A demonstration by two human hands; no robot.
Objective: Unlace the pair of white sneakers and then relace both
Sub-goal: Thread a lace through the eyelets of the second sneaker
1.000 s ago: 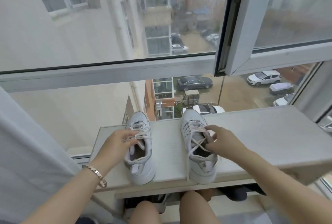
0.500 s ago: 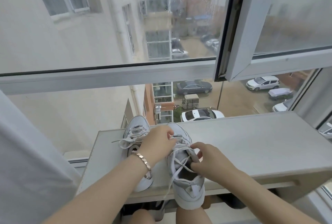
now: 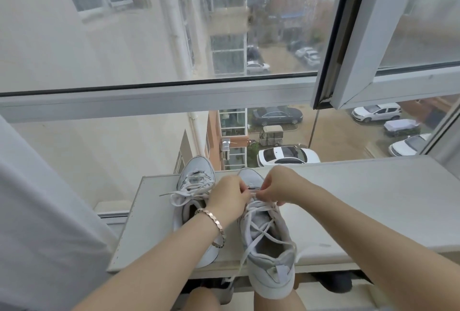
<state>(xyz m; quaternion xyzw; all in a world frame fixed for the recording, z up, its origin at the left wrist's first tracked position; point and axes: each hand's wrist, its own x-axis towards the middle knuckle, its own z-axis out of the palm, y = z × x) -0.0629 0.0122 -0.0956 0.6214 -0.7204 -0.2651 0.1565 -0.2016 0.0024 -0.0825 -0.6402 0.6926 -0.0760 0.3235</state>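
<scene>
- A white sneaker, the nearer sneaker [image 3: 270,248], lies toe-away on a pale tabletop [image 3: 361,198] by the window. Its heel hangs over the near edge above the person's knees.
- Its lace [image 3: 261,206] is slack and criss-crossed through the eyelets, and one loose end trails down past the tabletop's edge.
- The left hand [image 3: 229,198] and right hand [image 3: 278,186] meet over the forward eyelets. The fingers [image 3: 245,194] of each are curled in and appear to pinch the lace between fingertip and thumb. Which strand each one holds is too small to tell.
- A second sneaker [image 3: 196,186] sits just to the left, touching or nearly touching the first. Its untied lace is splayed across the tabletop and its heel is hidden behind the left wrist, which wears a bracelet [image 3: 216,226].
- The step in hand appears to be drawing the lace out of its eyelets.
- Risk: with the heel unsupported, a firm pull toward the person could drag the nearer sneaker off the edge.
- Risk: the dangling end could snag under the sole or tangle with the neighbour's loose lace, jamming the pull.
- Beyond the tabletop, an open window frame [image 3: 348,36] overlooks parked cars [image 3: 286,156] below.
</scene>
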